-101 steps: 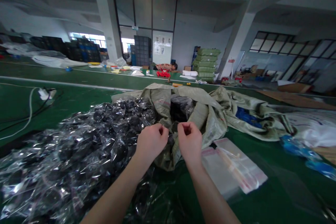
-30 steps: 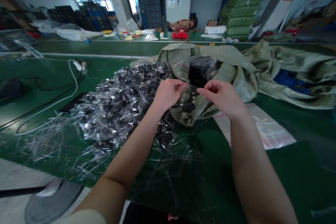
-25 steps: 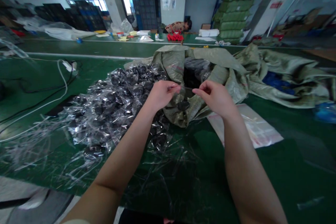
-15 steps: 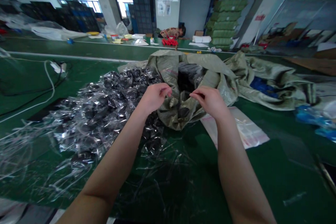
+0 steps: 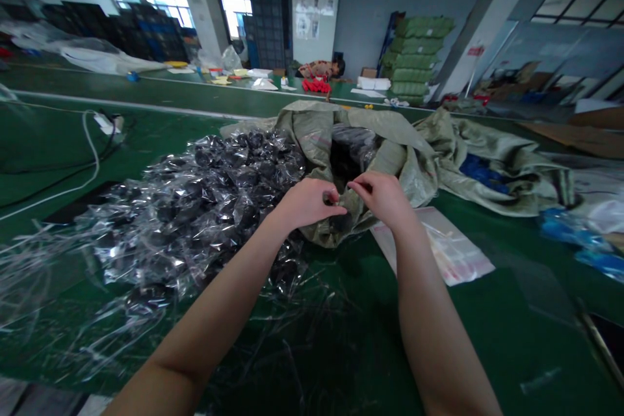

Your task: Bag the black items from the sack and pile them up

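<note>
In front of the sack's mouth, both my hands are at a small clear plastic bag with a dark round piece in it. My left hand is curled at the bag's upper part, thumb stretched along it. My right hand pinches the bag's thin film between thumb and fingertips. The film is hard to make out against the green woven sack, which lies open behind. To the left spreads a large heap of dark pieces in clear wrappers.
A flat stack of clear bags lies right of the sack on the green table. Further right are another woven sack and blue plastic. White cable runs at left. A person bends over the far table.
My left hand has moved right and slightly down, closer to my right hand. My right hand has shifted a little left and down. The view has tilted slightly up.
</note>
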`<state>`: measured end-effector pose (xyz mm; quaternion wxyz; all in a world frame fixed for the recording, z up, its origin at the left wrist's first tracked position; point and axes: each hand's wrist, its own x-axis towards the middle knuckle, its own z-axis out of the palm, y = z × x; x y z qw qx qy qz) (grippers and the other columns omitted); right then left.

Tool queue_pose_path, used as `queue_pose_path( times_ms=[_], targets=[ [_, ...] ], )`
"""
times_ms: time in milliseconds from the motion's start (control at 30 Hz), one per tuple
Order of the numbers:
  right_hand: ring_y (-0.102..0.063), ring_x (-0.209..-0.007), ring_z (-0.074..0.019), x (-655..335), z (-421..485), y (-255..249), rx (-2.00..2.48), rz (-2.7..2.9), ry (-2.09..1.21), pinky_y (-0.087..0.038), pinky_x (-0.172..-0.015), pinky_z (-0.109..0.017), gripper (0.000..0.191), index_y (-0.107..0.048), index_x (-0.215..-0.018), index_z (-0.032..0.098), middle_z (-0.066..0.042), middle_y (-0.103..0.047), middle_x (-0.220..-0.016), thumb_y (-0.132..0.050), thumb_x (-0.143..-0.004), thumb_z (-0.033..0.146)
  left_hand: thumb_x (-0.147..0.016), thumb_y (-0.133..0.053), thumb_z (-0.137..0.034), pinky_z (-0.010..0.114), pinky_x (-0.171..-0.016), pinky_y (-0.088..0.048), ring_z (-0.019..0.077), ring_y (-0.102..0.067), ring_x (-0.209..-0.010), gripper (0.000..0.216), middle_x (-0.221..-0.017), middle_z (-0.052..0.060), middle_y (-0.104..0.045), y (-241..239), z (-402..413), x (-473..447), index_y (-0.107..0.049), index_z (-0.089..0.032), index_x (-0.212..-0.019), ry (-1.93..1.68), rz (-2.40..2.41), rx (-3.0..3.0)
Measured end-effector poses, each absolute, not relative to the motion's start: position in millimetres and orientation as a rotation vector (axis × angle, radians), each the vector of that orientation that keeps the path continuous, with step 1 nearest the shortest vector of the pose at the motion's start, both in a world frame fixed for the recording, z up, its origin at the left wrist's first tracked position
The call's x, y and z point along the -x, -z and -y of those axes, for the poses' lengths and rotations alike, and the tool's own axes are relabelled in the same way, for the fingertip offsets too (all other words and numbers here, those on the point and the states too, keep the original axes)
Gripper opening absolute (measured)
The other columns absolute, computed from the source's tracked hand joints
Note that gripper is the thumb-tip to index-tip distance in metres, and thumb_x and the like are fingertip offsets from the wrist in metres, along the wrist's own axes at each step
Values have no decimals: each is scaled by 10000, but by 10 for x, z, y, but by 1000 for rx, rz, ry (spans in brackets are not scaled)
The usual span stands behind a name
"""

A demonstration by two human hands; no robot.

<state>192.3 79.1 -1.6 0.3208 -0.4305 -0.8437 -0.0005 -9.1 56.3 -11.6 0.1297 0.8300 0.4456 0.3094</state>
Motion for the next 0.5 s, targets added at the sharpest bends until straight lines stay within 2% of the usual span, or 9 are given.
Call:
queue_pose_path(
  times_ms=[133,267,400,500],
  targets=[
    [-614,-728,-196,-1927,-799,28,1138,2202,-13,-417,-714,-313,209,-703,-794,186,-71,-703,-784,-574,-906,306,-794,-690,-314,280,-728,-467,173,-650,-748,111,-788,27,-731,179,-580,17,-745,-221,-773,-934,-1251,-2466],
    [-621,-740,-195,-1977,-811,32,1137,2145,-66,-418,-721,-306,227,-709,-797,191,-64,-716,-797,-583,-899,350,-844,-595,-225,263,-701,-453,153,-622,-722,141,-796,27,-715,174,-625,58,-729,-193,-811,-1001,-1143,-2410],
    [-594,-684,-168,-2021,-806,17,1119,2034,-235,-407,-680,-284,255,-719,-793,189,-31,-711,-763,-614,-873,407,-907,-499,-282,230,-614,-419,116,-556,-640,224,-769,12,-678,140,-670,146,-682,-165,-851,-1122,-1084,-2155],
    [-574,-662,-154,-1989,-784,1,1101,1933,-361,-407,-653,-273,255,-725,-812,182,-13,-693,-729,-644,-843,423,-929,-465,-359,213,-535,-377,95,-489,-549,283,-659,-9,-615,122,-685,160,-615,-164,-788,-1277,-1091,-1910]
  ],
)
